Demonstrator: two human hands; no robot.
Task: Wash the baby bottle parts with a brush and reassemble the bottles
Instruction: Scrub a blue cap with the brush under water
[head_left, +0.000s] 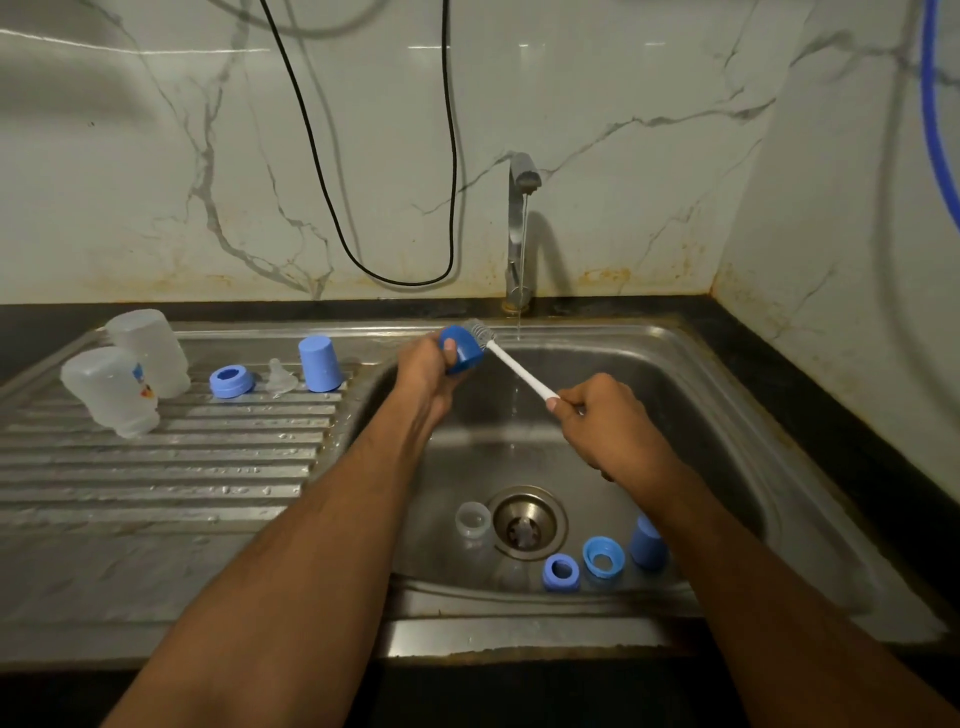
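Scrubbing a blue cap at the sink.

On the ribbed drainboard (156, 467) stand two clear bottles (111, 389), a blue ring (231, 381), a clear nipple (281, 376) and a blue cap (320, 362). The left hand (428, 371) grips another blue cap, the held cap (462, 349), over the sink (727, 395). The brush (511, 361) has its bristles at that cap, and the right hand (605, 423) is closed around its white handle. A thin stream runs from the tap (521, 228). More blue parts (602, 557) lie by the drain (525, 522).
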